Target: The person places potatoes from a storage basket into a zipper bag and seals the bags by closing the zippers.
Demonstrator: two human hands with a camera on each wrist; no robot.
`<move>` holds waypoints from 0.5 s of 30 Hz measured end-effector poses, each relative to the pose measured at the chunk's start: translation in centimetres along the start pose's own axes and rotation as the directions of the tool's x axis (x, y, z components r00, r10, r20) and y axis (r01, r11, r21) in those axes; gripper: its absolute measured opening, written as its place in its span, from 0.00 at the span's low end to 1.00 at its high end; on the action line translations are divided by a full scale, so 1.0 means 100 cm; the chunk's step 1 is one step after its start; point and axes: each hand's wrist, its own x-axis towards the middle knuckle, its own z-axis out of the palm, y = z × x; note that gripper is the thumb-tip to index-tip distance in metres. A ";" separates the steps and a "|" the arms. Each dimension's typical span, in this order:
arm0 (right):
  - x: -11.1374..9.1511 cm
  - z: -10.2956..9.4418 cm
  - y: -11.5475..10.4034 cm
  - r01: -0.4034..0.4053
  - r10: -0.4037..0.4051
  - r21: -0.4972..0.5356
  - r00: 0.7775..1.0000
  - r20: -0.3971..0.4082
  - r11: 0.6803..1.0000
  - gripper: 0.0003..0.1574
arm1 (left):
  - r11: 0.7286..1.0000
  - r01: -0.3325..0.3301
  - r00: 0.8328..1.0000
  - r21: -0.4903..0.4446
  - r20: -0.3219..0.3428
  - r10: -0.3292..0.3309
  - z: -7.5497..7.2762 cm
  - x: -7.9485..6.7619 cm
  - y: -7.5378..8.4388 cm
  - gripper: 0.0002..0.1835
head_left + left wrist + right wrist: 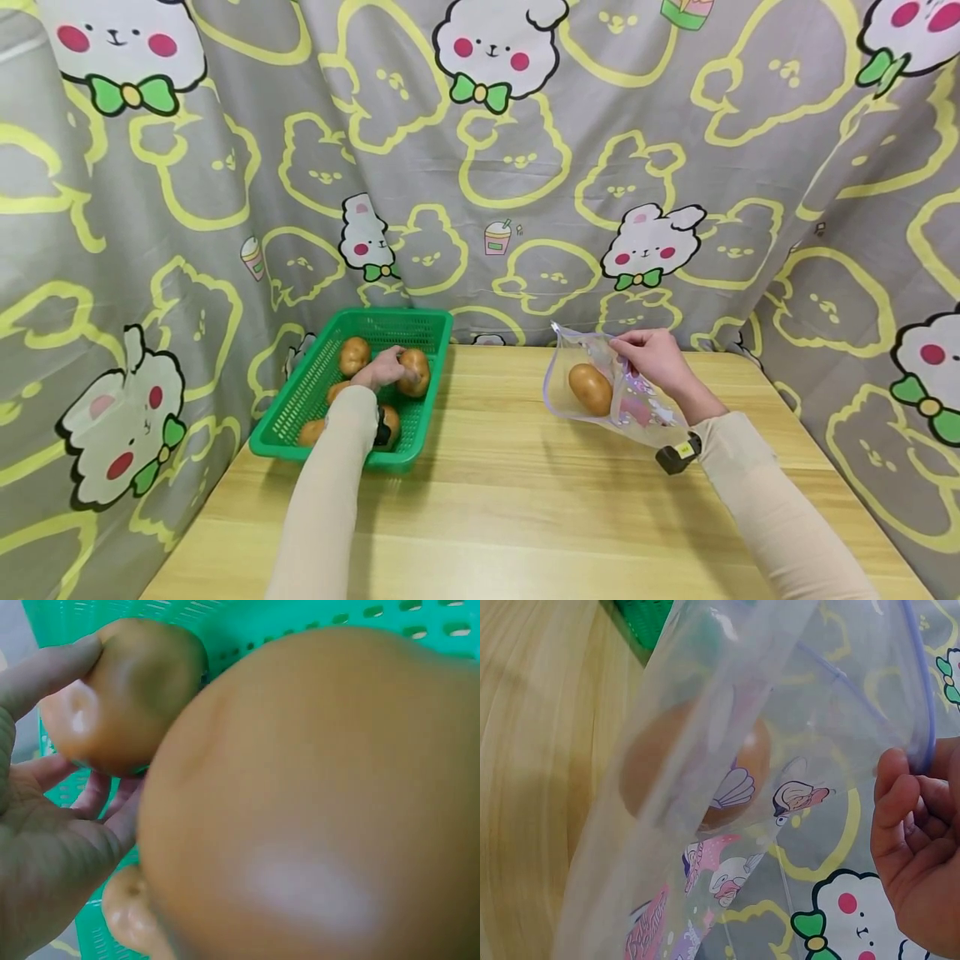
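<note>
At the table's far left corner I see a green perforated plastic basket; in it, the left hand curls thumb and fingers round a lumpy brown potato. Rightward, toward the far edge, a clear printed plastic bag contains a smooth oval brown potato; the right hand pinches its purple rim.

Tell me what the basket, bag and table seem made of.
The basket: probably moulded plastic, slightly glossy, judging by its even green colour and regular perforations.
The bag: most likely thin, flexible plastic film, shiny and partly see-through; the brown oval inside shows through.
The table: wood or wood-look laminate, with pale grain and a soft sheen; the look leaves it open.
</note>
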 end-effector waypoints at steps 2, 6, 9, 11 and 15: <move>0.000 0.000 0.000 -0.001 0.001 0.002 1.000 0.001 1.000 0.22 | 1.000 -0.007 1.000 -0.010 -0.020 0.007 -0.003 -0.001 0.001 0.40; -0.001 -0.001 0.001 -0.003 0.003 0.010 1.000 0.003 1.000 0.22 | 0.997 -0.057 0.998 -0.052 -0.029 0.055 -0.007 -0.005 0.006 0.36; -0.002 -0.001 0.002 -0.007 0.007 0.018 1.000 -0.001 1.000 0.22 | 0.992 -0.066 0.998 -0.110 -0.030 0.063 -0.010 -0.005 0.011 0.35; -0.003 0.000 0.001 -0.011 0.011 0.023 1.000 -0.001 1.000 0.22 | 0.989 -0.049 0.998 -0.138 -0.035 0.044 -0.012 -0.005 0.014 0.35; -0.002 0.001 -0.001 -0.013 0.013 0.026 1.000 0.007 1.000 0.22 | 0.987 -0.057 0.997 -0.153 -0.056 0.049 -0.017 -0.007 0.018 0.36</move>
